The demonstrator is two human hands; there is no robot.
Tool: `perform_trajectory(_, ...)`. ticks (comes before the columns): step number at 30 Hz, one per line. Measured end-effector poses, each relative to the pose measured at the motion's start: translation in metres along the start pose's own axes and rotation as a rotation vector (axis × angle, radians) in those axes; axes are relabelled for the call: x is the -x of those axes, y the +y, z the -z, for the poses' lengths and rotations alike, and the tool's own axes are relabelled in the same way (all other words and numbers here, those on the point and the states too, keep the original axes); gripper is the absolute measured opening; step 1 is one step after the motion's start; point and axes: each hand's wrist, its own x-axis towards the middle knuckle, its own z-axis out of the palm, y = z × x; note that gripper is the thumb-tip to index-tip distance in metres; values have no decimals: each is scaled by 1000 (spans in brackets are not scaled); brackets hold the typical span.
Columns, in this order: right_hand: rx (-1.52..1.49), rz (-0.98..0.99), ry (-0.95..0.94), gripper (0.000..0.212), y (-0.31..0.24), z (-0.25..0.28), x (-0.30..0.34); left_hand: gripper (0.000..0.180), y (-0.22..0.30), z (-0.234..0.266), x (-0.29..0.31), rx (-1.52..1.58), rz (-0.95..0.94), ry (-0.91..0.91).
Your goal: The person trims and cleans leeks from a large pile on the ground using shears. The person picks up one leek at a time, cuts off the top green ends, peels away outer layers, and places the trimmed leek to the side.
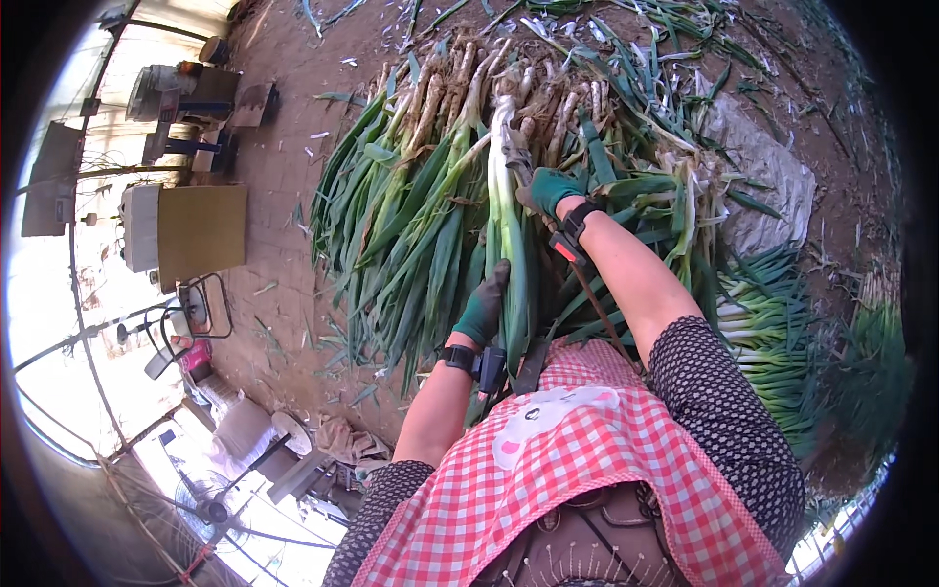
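A thick leek (pixel 503 201), white at the root end and green toward me, lies lengthwise over a large heap of untrimmed leeks (pixel 421 205). My left hand (pixel 482 308), in a green glove with dark fingers, is closed around its green lower part. Against the right side of the pale shaft, my right hand (pixel 553 192), gloved alike, has its fingers curled. A greyish strip shows at those fingertips; whether it is a dry outer leaf or a tool I cannot make out. Most heap leeks have brown, earthy roots pointing away from me.
Cleaner leeks (pixel 768 338) lie in a pile at the right, near a crumpled whitish sheet (pixel 758 161). Leaf scraps litter the brown floor (pixel 284 147). Along the left stand a box with a tan side (pixel 202 232), a chair (pixel 205 305) and a fan (pixel 210 509).
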Motion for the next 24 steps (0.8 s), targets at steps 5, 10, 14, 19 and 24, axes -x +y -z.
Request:
perform_trajectory(5,-74,-53,61,58,0,19,-17,65,-9,13,-11,179,-109,-203)
perform_trajectory(10,-20,46,-140,56,22,-8,38,59,-5,6,9,488,-43,-350)
perform_trajectory(14,-383,-47,-554,53,42,-34,115,56,1,10,22,486,18,-324)
perform_trajectory(19,-1220,298,-233,47,99,-48,139,58,11,-59,34,-255,-181,-214)
perform_trajectory(24,-1531,74,-250,40,153,-3,158,67,33,-151,65,-1067,-382,-51)
